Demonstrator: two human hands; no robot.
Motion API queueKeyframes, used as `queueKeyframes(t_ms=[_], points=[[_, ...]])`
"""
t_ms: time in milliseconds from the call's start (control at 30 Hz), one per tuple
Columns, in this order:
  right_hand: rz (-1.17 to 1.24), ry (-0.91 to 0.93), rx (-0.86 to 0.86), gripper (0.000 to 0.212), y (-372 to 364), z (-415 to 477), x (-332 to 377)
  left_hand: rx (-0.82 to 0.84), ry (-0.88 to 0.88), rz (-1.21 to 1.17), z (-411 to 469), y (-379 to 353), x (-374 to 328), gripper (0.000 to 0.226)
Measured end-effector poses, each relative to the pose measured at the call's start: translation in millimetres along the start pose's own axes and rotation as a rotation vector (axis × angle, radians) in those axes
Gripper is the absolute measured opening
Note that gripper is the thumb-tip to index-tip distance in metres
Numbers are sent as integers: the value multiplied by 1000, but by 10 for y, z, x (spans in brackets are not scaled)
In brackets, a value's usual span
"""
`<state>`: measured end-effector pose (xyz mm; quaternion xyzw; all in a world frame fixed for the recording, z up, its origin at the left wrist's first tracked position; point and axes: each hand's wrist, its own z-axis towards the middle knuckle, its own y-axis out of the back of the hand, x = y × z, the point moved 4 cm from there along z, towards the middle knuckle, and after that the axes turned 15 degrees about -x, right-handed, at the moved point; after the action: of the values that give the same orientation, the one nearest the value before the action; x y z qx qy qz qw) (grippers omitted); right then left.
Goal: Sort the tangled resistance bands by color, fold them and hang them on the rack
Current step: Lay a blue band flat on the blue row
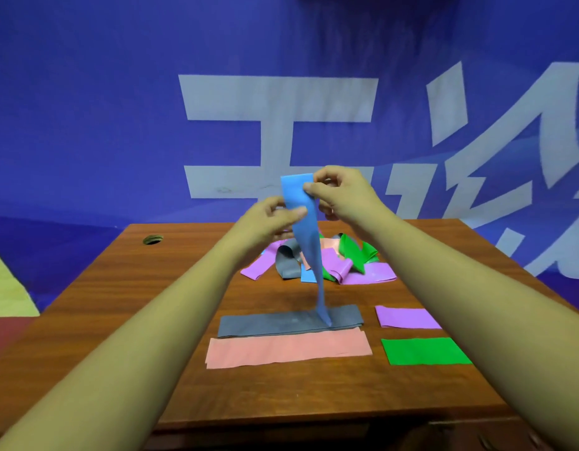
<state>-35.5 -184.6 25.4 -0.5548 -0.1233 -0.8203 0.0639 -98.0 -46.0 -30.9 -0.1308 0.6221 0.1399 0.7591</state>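
Forearms (pixel 151 327) come in from the bottom edge. Left hand (pixel 271 219) and right hand (pixel 340 193) each pinch the top of a blue band (pixel 302 222) above the table (pixel 119 304), right hand higher. The band hangs down and its tip reaches the folded grey band (pixel 281 323). Folded pink band (pixel 288 351) lies just nearer; folded purple band (pixel 408 317) and green band (pixel 424 351) lie to the right. Tangled pile (pixel 346 262) sits beyond, under the hands. Wooden top has a round hole (pixel 152 239) far left. Blue banner (pixel 86 109) with white characters hangs behind.
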Motion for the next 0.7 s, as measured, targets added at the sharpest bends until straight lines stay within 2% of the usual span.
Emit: queueKeyframes(t_ms=[67, 167, 300, 433, 533, 633, 700], points=[[15, -15, -67, 21, 37, 2, 37, 34, -21, 82, -85, -50, 110, 35], [-13, -64, -102, 16, 90, 3, 48, 11, -26, 65, -136, -46, 205, 29], [-19, -206, 8, 17, 120, -22, -9, 28, -35, 130, -141, 5, 202, 26], [-178, -169, 88, 5, 140, -80, -90, 55, -46, 233, -174, 62, 195, 25], [-150, -118, -25, 10, 195, -60, -115, 64, 14, 251, -222, 141, 307, 9], [-245, -98, -166, 9, 332, 0, -223, 43, 97, 268, -287, 293, 498, 23], [-240, -140, -233, 7, 432, 20, -359, 89, 164, 252, -349, 383, 615, 22]])
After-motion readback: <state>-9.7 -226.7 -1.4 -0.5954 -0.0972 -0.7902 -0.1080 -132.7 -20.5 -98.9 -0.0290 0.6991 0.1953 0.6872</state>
